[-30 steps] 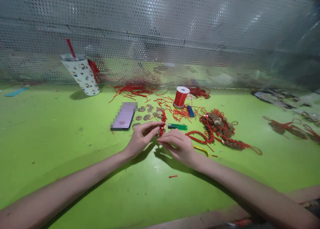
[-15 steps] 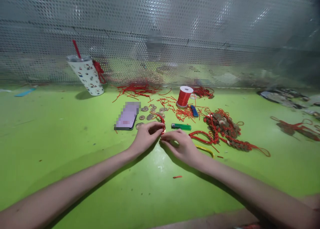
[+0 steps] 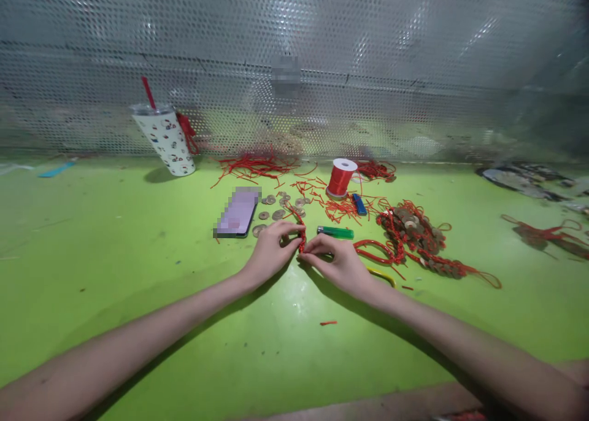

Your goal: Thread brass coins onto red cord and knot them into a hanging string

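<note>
A short red knotted cord [image 3: 302, 240] stands between my hands, its thin tail reaching up toward the loose coins. My left hand [image 3: 275, 248] pinches its upper part between thumb and fingers. At its lower end, the thumb and forefinger of my right hand [image 3: 338, 262] are pinched close on the cord; the fingertips hide the exact hold. Several round coins [image 3: 278, 215] lie just beyond my left hand. A green lighter [image 3: 335, 232] rests behind my right hand, and red scissor-like handles [image 3: 375, 251] and a yellow curved handle [image 3: 381, 277] show beside it.
A heap of red-corded coin strings [image 3: 411, 231] lies at right. Farther back are a red thread spool [image 3: 340, 180], a blue lighter [image 3: 359, 204] and cord scraps [image 3: 257, 165]. A phone [image 3: 238, 212] and a tumbler [image 3: 168, 142] stand left, before a perforated metal panel [image 3: 230, 89].
The view has shifted slightly, moving everything a little to the right. More of the red knotted cord shows between my fingers. Both hands keep their pinch.
</note>
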`<state>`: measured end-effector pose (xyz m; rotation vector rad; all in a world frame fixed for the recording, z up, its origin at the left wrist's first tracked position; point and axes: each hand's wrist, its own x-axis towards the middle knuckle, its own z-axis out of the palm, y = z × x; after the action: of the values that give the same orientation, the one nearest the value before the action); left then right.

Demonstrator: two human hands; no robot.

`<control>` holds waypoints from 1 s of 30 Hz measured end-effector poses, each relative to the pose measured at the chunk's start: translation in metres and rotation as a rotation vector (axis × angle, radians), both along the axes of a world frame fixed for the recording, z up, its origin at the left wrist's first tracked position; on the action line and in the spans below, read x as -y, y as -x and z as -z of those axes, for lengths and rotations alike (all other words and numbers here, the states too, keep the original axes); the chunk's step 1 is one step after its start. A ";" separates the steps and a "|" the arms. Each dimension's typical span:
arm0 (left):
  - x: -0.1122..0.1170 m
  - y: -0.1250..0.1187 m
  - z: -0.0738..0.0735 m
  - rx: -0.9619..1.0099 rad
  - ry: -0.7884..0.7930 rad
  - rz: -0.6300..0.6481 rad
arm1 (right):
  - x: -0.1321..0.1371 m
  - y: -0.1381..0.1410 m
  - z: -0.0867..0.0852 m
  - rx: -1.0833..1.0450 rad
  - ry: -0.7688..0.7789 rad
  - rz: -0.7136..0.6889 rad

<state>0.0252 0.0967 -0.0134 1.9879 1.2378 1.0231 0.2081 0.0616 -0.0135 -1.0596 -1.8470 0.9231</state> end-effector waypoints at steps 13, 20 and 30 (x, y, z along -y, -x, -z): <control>-0.001 -0.001 0.007 -0.110 -0.047 -0.066 | 0.002 0.001 -0.006 -0.019 0.068 -0.066; -0.005 0.001 0.014 -0.132 -0.054 -0.073 | 0.003 0.002 -0.006 -0.016 0.067 -0.098; -0.007 0.009 0.005 -0.155 -0.165 0.051 | 0.003 0.002 -0.010 -0.053 0.093 -0.126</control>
<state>0.0166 0.1033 -0.0183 2.2510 1.2092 0.9897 0.2066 0.0590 -0.0039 -0.9732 -1.8585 1.1097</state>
